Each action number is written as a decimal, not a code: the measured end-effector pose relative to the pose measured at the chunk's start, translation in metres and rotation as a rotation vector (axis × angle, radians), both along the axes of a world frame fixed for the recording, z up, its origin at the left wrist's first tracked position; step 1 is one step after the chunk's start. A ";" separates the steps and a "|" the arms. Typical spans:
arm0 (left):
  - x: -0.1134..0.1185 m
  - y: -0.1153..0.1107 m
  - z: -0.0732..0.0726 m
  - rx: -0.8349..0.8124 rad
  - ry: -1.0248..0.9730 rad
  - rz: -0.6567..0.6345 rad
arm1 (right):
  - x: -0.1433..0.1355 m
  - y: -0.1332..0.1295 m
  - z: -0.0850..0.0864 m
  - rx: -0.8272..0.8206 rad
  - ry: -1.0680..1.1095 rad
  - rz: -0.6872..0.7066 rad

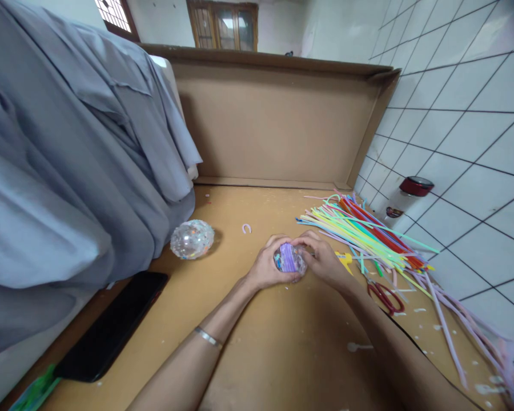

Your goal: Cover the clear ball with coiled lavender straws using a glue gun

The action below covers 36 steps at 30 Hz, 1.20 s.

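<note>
Left hand (269, 264) clamped round the small ball (288, 258), right fingers at its edge!

And there was the grip: the left hand cupped the ball from its left side, fingers over the far edge, thumb along the near one. The right hand (323, 260) came in from the other side, its bent fingers at the ball's upper right, but whether they had pinched shut on anything could not be told, the tips being lost against the clear, busy surface. The ball sat in front of the person, over the middle of the table (244, 354), purple bands facing up, its sides and underside covered by the hands; whether it touched the tabletop was hidden too.

Out to the left, a larger clear globe (192, 240) rested on the table, speckled bits blurring round its rim, and a pale pink curl (247, 228) lay between globe and hands. Over on the right, what a heap! Coloured strands (368, 231) overlapped so thickly that single ones were hard to follow. A yellow item (345, 260) was part hidden by the right hand, and the scissors (388, 298) showed red handles, blades harder to make out. Down in the lower left, a green item (36, 391) ran out of view beside a black slab (111, 325).
</note>
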State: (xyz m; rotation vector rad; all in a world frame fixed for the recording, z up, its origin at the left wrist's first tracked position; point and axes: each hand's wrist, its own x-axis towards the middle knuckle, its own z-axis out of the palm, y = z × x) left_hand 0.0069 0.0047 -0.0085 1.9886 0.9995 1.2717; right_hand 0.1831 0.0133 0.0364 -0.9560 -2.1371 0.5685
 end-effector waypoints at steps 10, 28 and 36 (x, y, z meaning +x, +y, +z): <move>-0.001 0.000 0.000 0.006 -0.009 0.006 | -0.001 -0.001 0.001 -0.011 -0.004 -0.035; -0.002 0.002 -0.002 -0.011 -0.035 0.031 | -0.006 -0.006 -0.001 0.103 -0.019 -0.320; -0.001 0.000 -0.001 -0.007 -0.019 0.030 | -0.006 -0.013 -0.005 0.099 -0.081 -0.315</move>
